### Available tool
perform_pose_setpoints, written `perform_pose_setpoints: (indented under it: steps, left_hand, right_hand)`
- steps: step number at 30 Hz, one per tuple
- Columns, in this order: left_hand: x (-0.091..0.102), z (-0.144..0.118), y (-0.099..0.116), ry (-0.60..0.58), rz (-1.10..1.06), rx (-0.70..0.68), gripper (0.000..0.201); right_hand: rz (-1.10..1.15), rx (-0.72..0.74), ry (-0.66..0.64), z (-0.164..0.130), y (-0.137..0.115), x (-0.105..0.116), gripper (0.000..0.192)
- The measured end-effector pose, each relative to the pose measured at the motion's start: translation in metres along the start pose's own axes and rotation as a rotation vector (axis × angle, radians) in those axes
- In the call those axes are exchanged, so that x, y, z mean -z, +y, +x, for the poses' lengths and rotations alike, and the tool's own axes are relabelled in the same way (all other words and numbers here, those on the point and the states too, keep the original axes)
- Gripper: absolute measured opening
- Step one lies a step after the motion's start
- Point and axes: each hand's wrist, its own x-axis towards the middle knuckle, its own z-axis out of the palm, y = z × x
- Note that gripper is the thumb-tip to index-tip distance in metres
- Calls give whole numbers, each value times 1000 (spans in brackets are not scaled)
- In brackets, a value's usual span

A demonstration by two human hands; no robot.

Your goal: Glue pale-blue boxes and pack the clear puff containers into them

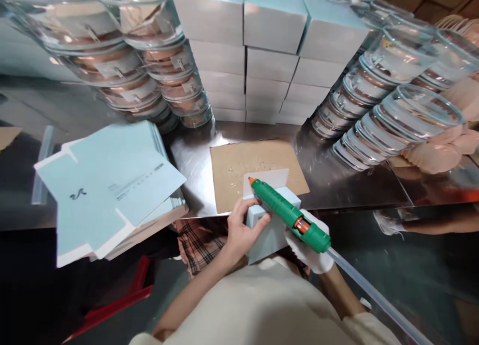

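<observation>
Pale-blue box clasped in left hand; gloved right hand grasps green glue gun.

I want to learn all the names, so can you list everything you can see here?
glue gun: one, green with orange tip, over the small box
small box: one, pale blue, at table edge
cardboard sheet: one, brown, table middle
flat box blanks: a stack, pale blue, left
closed boxes: many, pale blue, stacked behind
glass bowls: many, clear, stacked left and right
metal table: one, shiny
left hand: bare, holding the small box
right hand: white glove, gripping the glue gun
</observation>
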Motion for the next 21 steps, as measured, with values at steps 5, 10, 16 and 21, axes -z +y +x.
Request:
perform_pose_setpoints:
  steps: [5, 10, 16, 21]
  left_hand:
    - [2, -2, -1, 9, 7, -2, 28]
    - [10, -6, -8, 56, -5, 59, 31]
    - [26, -5, -13, 75, 0, 84, 33]
    - [33, 0, -10, 65, -53, 84, 33]
  right_hand:
    - [-176, 95, 14, 2, 7, 0, 16]
    - [-17, -188, 134, -2, 26, 16, 23]
    - [214, -502, 241, 22, 42, 23, 28]
    - [356, -730, 102, 75, 54, 0, 39]
